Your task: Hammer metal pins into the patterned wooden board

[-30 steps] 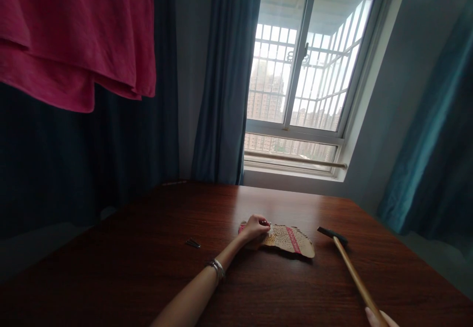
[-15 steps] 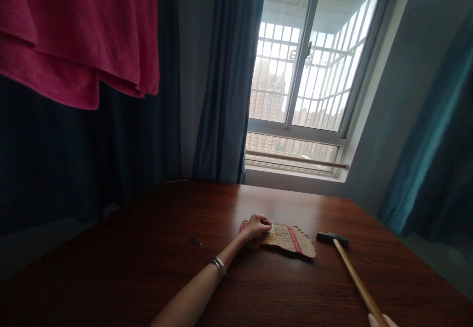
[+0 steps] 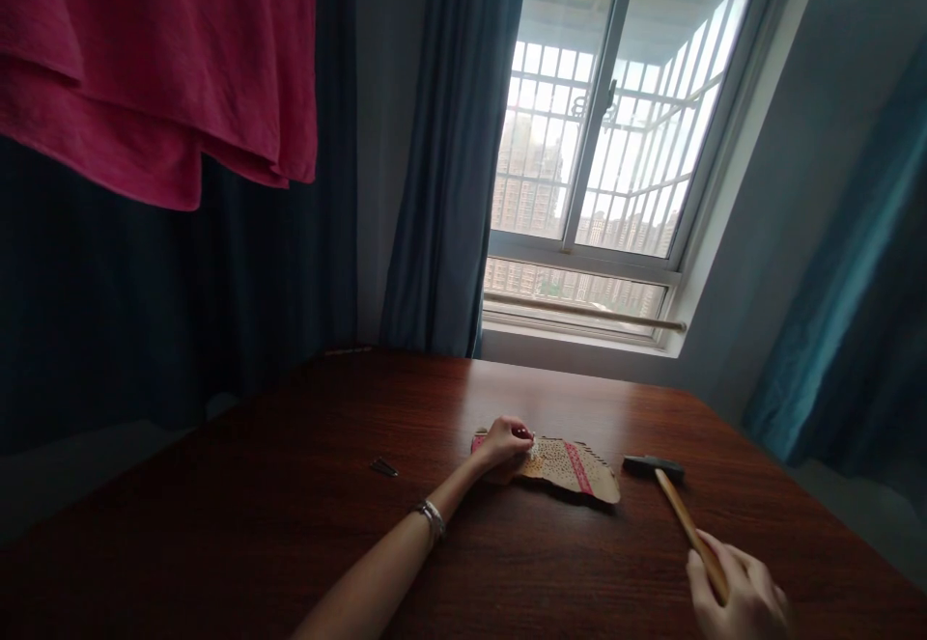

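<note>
My left hand (image 3: 505, 440) rests over the left part of a piece of cardboard (image 3: 598, 484), fingers pinched together. Whatever sits between the fingertips is too small to make out. The cardboard lies on the table, ragged-edged, with many small holes and pink-red bands. On the right, my right hand (image 3: 737, 584) is wrapped around the wooden handle of a hammer (image 3: 675, 505). Its dark head is at the far end, just right of the cardboard, on or very near the tabletop. A few thin metal pieces that look like nails (image 3: 384, 467) lie left of my left hand.
The brown wooden table (image 3: 238, 543) spreads out below, its far edge under a barred window (image 3: 579, 138). A pink cloth (image 3: 181, 70) hangs at upper left. Blue curtains (image 3: 449, 157) frame the window.
My right hand has come further into view, moving up along the hammer handle and gripping it closer to the head. My left hand and the cardboard have stayed put.
</note>
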